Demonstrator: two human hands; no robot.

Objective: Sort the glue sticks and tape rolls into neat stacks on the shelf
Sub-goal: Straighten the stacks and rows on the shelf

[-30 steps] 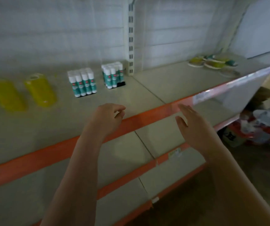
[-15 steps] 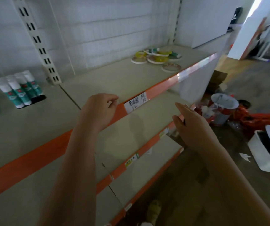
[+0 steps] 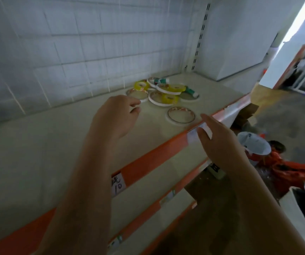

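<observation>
Tape rolls (image 3: pixel 163 93) lie in a loose, overlapping heap toward the back right of the shelf (image 3: pixel 37 153), with two green glue sticks (image 3: pixel 189 91) among them and one flat roll (image 3: pixel 181 115) apart near the front edge. The left hand (image 3: pixel 114 118) hovers over the shelf just beside the heap, its grip loosely curled and holding nothing. The right hand (image 3: pixel 219 142) is at the orange front edge, fingers straight and spread.

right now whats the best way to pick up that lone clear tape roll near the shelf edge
Probably pinch the lone tape roll by its thin rim, coming from above on the front, near side. It lies flat on the shelf, apart from the pile, and the right hand is closest.
</observation>
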